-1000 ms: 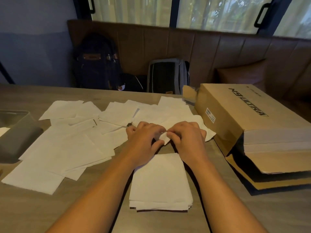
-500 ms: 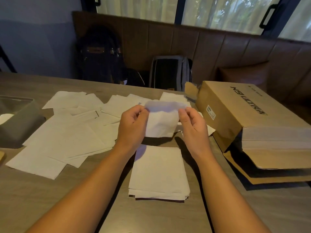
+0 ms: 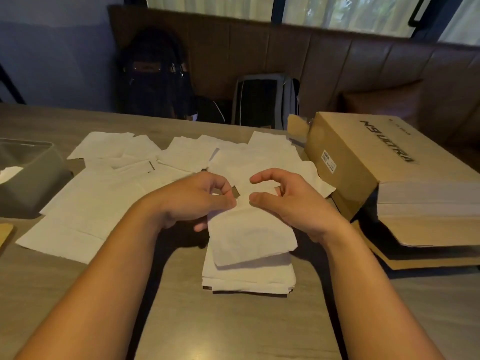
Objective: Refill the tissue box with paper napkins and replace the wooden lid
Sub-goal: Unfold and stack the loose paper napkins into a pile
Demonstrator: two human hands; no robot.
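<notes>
Left hand (image 3: 197,203) pinches the top edge of a folded napkin (image 3: 249,237) with its thumb and first finger, and a small finger peeks out under the paper. Right hand (image 3: 296,206) is just beside it. Its thumb touches the same edge and its first finger is lifted and curved above, so I cannot tell if it grips the paper or only touches it. The folded napkin hangs low over the napkin stack (image 3: 249,278), which sits on the table (image 3: 233,328) right in front of the person. Its bottom end seems to lie on the stack. Many loose napkins (image 3: 88,203) are spread flat to the left and behind the hands. The grey tissue box (image 3: 31,185) is well apart at the left edge, open on top, with a bit of white paper inside. A tan corner near it looks like the wooden lid (image 3: 5,235). A big cardboard box (image 3: 363,157) lies on the right. The napkin is very light, thin and floppy, so it bends and could tear or slip away. I think it is best to hold it softly at the two top corners. The stack should lift better with both hands at its sides, squeezed a little so the sheets do not fan out.
</notes>
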